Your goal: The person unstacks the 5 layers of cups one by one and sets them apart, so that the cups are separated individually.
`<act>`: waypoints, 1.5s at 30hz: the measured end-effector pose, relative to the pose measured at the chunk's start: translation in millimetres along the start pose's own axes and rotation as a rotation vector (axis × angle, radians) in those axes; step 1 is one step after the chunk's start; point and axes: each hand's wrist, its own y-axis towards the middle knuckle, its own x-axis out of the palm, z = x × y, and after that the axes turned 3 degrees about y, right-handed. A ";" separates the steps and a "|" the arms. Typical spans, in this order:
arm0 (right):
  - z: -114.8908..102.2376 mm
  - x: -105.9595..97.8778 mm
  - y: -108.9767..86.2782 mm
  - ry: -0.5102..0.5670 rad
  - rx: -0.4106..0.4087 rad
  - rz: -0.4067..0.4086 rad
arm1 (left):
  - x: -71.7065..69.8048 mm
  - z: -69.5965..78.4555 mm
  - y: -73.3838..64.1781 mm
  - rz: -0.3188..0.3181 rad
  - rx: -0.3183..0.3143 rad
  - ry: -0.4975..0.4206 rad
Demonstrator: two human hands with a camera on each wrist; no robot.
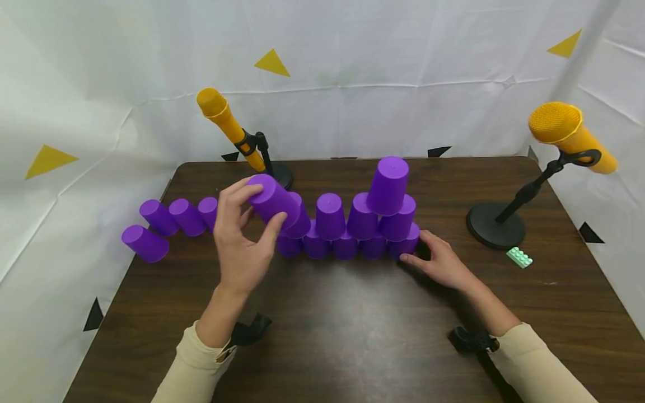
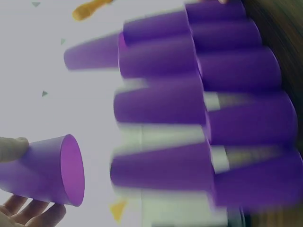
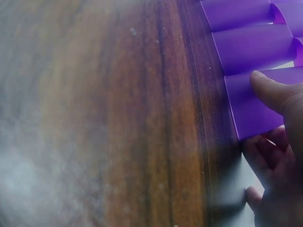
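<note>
My left hand (image 1: 241,246) holds a purple cup (image 1: 269,200) upside down and tilted, its thumb and fingers on opposite sides. In the left wrist view, this cup (image 2: 40,168) hangs apart from the stack, its mouth facing the row side. A pyramid of upturned purple cups (image 1: 330,218) stands in front of me: a bottom row of several, a second row on it, and a single cup (image 1: 389,184) at the right of the third level. My right hand (image 1: 442,263) grips the cup at the bottom right end (image 3: 253,104), thumb on the near side and fingers behind.
Several more upturned purple cups (image 1: 145,244) stand at the table's left. A yellow microphone on a black stand (image 1: 229,123) is behind the pyramid; another yellow microphone (image 1: 569,131) stands at the right. Beside its base (image 1: 496,226) lies a small mint-green toy brick (image 1: 519,257).
</note>
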 end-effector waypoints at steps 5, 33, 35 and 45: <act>-1.4 1.1 0.2 0.005 0.006 -0.005 | -54.4 -24.0 -14.8 0.134 -0.119 0.225; -1.8 0.6 -1.0 0.002 0.018 -0.021 | -151.7 -179.2 -68.6 0.042 -0.515 0.769; -1.3 0.5 -1.2 0.002 0.021 -0.022 | -151.3 -181.4 -69.1 0.039 -0.507 0.769; -1.0 -0.1 -0.6 0.010 0.021 -0.022 | -151.6 -183.4 -68.8 0.050 -0.555 0.811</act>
